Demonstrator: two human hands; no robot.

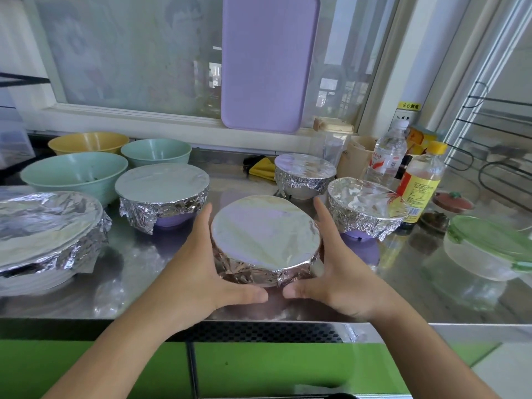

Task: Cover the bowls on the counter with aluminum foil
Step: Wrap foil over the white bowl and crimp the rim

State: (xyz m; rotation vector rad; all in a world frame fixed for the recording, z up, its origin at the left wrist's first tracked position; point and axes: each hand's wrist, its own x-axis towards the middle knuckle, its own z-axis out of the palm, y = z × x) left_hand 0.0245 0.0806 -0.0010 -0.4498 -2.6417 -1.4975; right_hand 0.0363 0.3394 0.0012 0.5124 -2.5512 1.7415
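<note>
Both hands are pressed against a foil-covered bowl (264, 243) at the lower centre of the frame, on the steel tabletop (138, 254). It is cupped by the left hand (198, 266) on its left side and by the right hand (336, 266) on its right, fingers spread and straight, thumbs almost meeting in front. Four more wrapped bowls are seen around it; three bare ones, including a green bowl (74, 174), are left at the upper left. Foil is judged light, thin and easily torn, so it is best smoothed at the rim, not on top.
</note>
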